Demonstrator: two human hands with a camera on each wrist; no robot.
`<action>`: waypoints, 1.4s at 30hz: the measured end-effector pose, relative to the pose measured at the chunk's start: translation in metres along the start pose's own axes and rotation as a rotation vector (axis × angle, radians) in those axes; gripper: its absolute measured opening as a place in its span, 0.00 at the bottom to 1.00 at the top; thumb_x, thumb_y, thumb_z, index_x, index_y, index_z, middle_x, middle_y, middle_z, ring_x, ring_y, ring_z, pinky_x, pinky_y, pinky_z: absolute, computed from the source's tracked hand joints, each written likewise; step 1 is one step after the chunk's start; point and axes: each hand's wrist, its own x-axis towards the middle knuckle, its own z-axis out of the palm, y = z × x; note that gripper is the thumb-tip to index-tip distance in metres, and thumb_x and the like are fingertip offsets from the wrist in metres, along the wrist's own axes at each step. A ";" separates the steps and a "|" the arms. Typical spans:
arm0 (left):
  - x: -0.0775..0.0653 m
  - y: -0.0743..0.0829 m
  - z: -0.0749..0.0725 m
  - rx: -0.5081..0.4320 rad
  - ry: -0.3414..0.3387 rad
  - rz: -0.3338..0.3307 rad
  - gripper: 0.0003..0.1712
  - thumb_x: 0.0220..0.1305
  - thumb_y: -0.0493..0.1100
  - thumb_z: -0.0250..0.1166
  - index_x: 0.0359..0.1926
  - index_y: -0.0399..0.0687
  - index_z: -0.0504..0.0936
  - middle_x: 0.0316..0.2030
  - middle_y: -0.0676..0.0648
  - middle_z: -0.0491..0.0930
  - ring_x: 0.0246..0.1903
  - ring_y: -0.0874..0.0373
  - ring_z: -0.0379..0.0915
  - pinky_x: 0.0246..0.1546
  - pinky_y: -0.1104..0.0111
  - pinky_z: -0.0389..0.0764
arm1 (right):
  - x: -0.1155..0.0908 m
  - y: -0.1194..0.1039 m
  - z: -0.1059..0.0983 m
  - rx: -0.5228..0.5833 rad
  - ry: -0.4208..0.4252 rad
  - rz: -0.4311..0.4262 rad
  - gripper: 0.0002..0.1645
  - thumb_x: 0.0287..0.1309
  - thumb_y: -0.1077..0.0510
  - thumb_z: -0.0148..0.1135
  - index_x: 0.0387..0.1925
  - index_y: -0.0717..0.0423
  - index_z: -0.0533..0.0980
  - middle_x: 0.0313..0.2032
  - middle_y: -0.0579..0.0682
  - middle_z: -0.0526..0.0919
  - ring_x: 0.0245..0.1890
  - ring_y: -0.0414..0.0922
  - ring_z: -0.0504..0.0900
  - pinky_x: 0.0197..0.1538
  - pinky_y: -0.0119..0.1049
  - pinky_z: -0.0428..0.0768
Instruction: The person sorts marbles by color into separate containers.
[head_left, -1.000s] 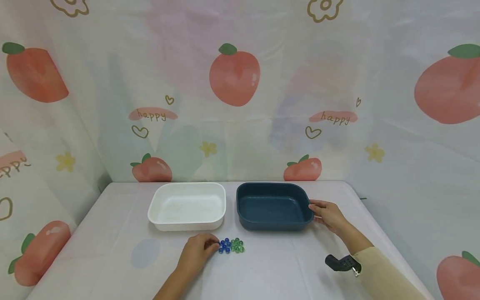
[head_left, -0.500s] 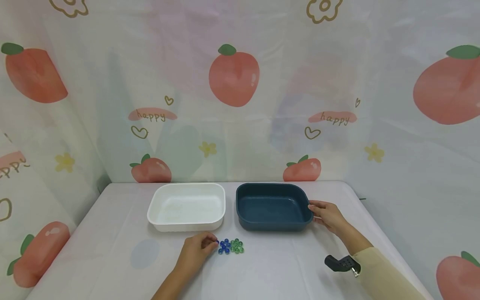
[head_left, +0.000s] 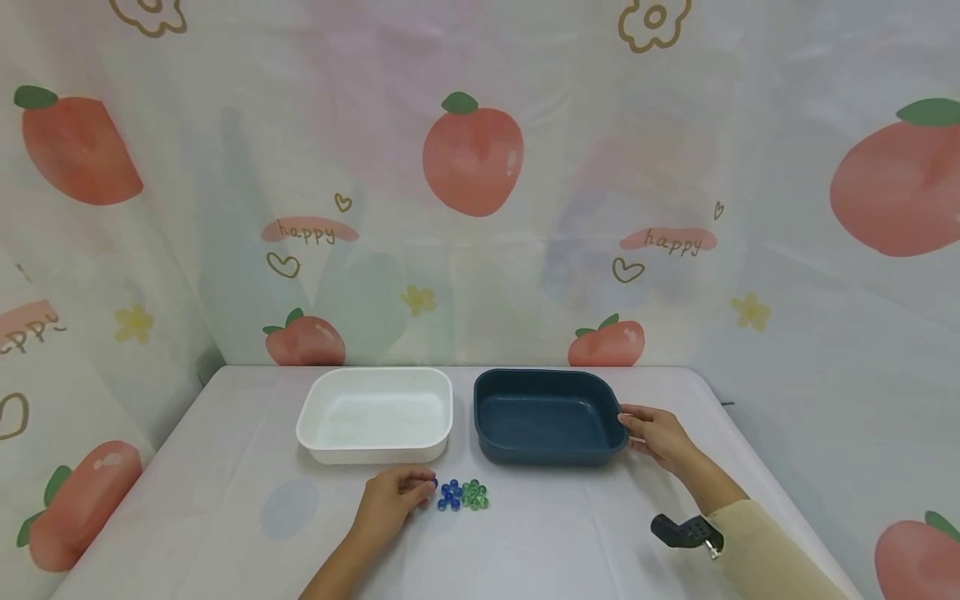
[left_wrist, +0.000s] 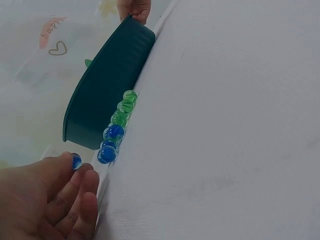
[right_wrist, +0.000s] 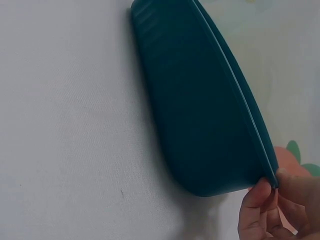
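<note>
My left hand [head_left: 386,504] pinches one blue marble [left_wrist: 76,161] between thumb and fingertip, just left of a small cluster on the table. That cluster has several blue marbles [head_left: 451,495] on its left side and several green marbles [head_left: 475,496] on its right, touching or nearly so. On the far right, my right hand [head_left: 660,437] grips the rim of a dark blue basin [head_left: 555,454], thumb on one side and fingers on the other, as the right wrist view shows. The basin stands upright on the table with nothing visible inside.
To the left of the dark basin stands a white basin [head_left: 375,456], a narrow gap between them. Both sit near the back edge of the white-covered table [head_left: 555,542], behind the marbles. A fruit-print curtain [head_left: 525,275] hangs behind. A black strap-like device [head_left: 686,531] shows at the right sleeve.
My left hand has drawn slightly left, away from the cluster, with a blue marble between its fingertips. The right hand keeps its hold on the dark basin, and both basins stay in place.
</note>
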 end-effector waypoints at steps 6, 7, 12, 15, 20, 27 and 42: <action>0.003 0.002 0.000 -0.060 -0.029 -0.047 0.16 0.63 0.46 0.68 0.47 0.42 0.85 0.31 0.50 0.87 0.25 0.60 0.79 0.21 0.70 0.80 | 0.000 0.001 0.000 0.020 -0.013 -0.009 0.31 0.73 0.57 0.52 0.68 0.75 0.60 0.62 0.72 0.71 0.41 0.40 0.82 0.43 0.32 0.84; 0.003 0.002 0.000 -0.071 -0.032 -0.052 0.16 0.64 0.47 0.67 0.48 0.42 0.85 0.32 0.49 0.87 0.26 0.60 0.79 0.21 0.69 0.80 | 0.000 0.001 0.000 0.023 -0.015 -0.011 0.31 0.73 0.58 0.51 0.67 0.75 0.60 0.62 0.72 0.71 0.41 0.40 0.82 0.43 0.32 0.84; 0.006 0.006 0.001 -0.117 -0.041 -0.076 0.17 0.64 0.47 0.67 0.49 0.41 0.84 0.36 0.47 0.88 0.29 0.59 0.82 0.23 0.69 0.81 | 0.000 0.002 -0.001 0.020 -0.017 -0.012 0.32 0.73 0.56 0.52 0.68 0.75 0.60 0.63 0.72 0.70 0.42 0.39 0.82 0.44 0.32 0.84; 0.007 0.008 0.002 -0.142 -0.052 -0.086 0.16 0.65 0.46 0.66 0.49 0.40 0.84 0.37 0.45 0.88 0.31 0.59 0.83 0.25 0.69 0.82 | 0.000 0.003 -0.001 0.014 -0.013 -0.007 0.32 0.73 0.56 0.52 0.68 0.75 0.60 0.63 0.72 0.70 0.42 0.39 0.82 0.45 0.33 0.84; 0.007 0.014 0.004 -0.186 -0.065 -0.100 0.18 0.65 0.46 0.66 0.50 0.39 0.83 0.38 0.44 0.87 0.32 0.58 0.84 0.27 0.68 0.83 | 0.000 0.002 -0.001 0.026 -0.017 -0.004 0.32 0.73 0.57 0.52 0.68 0.75 0.60 0.62 0.71 0.72 0.41 0.40 0.83 0.44 0.33 0.85; 0.008 0.022 0.006 -0.259 -0.080 -0.123 0.19 0.66 0.45 0.66 0.52 0.36 0.82 0.42 0.42 0.87 0.33 0.56 0.85 0.30 0.67 0.84 | -0.001 -0.001 0.000 0.032 -0.020 -0.002 0.31 0.73 0.58 0.51 0.68 0.75 0.60 0.61 0.71 0.72 0.40 0.40 0.83 0.43 0.32 0.85; 0.016 0.037 0.009 -0.369 -0.108 -0.123 0.19 0.67 0.41 0.64 0.52 0.30 0.80 0.44 0.37 0.86 0.39 0.52 0.86 0.38 0.64 0.86 | 0.001 0.000 -0.001 0.004 -0.016 0.000 0.32 0.73 0.56 0.52 0.68 0.74 0.60 0.62 0.72 0.70 0.42 0.41 0.82 0.45 0.34 0.85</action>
